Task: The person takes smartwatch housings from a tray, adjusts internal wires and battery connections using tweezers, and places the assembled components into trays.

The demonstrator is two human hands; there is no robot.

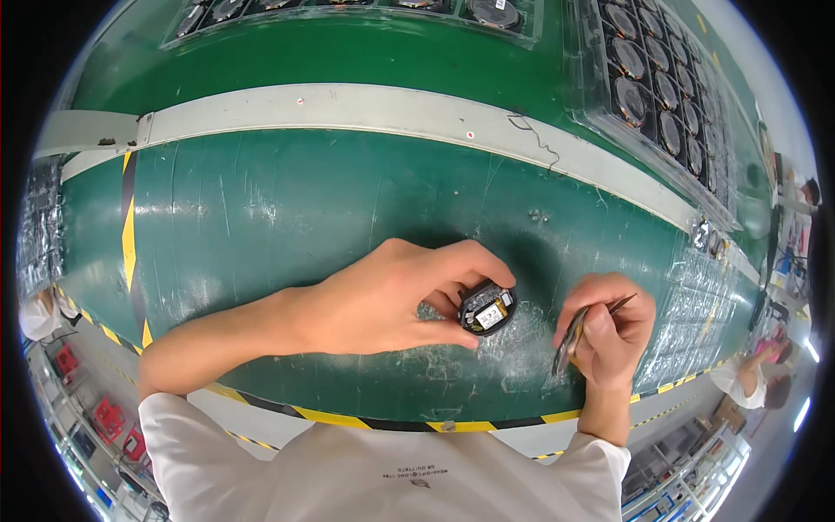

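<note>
Between the thumb and fingers of my left hand (383,296) is a small round black electronic device (489,311). Its inside faces up and shows a silvery part with a white label and a bit of gold-coloured strip. My right hand (616,335) is closed around dark, slim tweezers (568,341), whose far part sticks out past the fingers. The tweezers are apart from the device, to its right. Both hands are over the scratched green work surface (287,200).
A pale rail (383,103) crosses behind the work surface, with a thin dark wire (541,143) over it. Beyond stand clear trays (591,104) of round parts. Clear plastic packaging (696,304) lies at right. Striped tape (330,418) marks the front edge. Other people (752,383) are farther off.
</note>
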